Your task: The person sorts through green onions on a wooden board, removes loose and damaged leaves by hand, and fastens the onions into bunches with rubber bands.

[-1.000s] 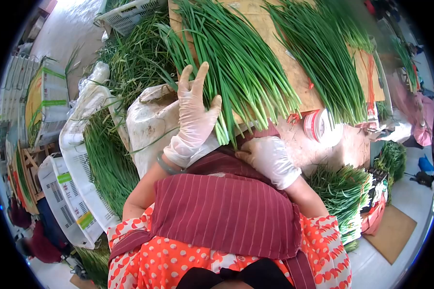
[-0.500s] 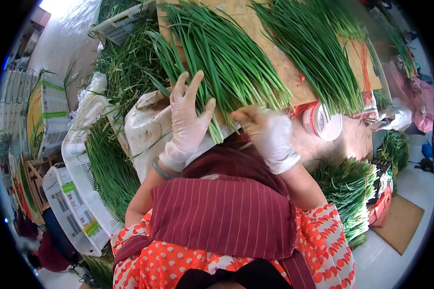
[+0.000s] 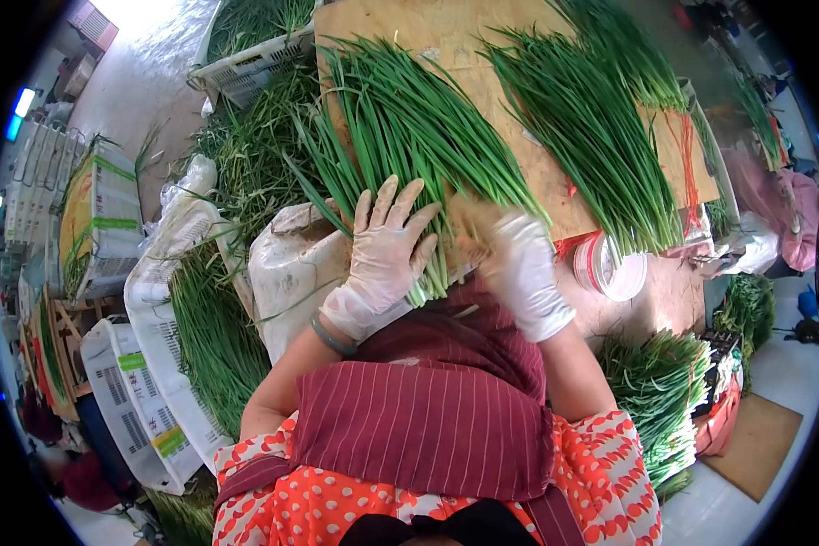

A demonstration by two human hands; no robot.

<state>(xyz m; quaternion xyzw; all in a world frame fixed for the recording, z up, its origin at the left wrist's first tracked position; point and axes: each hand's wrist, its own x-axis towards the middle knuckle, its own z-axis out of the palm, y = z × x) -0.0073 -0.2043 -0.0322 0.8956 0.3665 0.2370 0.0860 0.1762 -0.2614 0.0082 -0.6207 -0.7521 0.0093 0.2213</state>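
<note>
Long green leafy stalks lie in a loose pile on the wooden board, their pale ends toward me. My gloved left hand rests with spread fingers on the pile's near left edge, over a few stalks. Beside the pale ends is my gloved right hand; motion smears its fingers, so what they hold, if anything, cannot be made out. A second green bundle lies farther right on the board, its ends over the edge.
White crates with greens stand at the left. Below the board's edge is a white round tub. Red ties hang at the right. Stacked bundles stand at the lower right.
My right hand has risen from my lap to the pale stalk ends. My left hand has moved a little right, its fingers still spread. The near part of the pile has shifted slightly.
</note>
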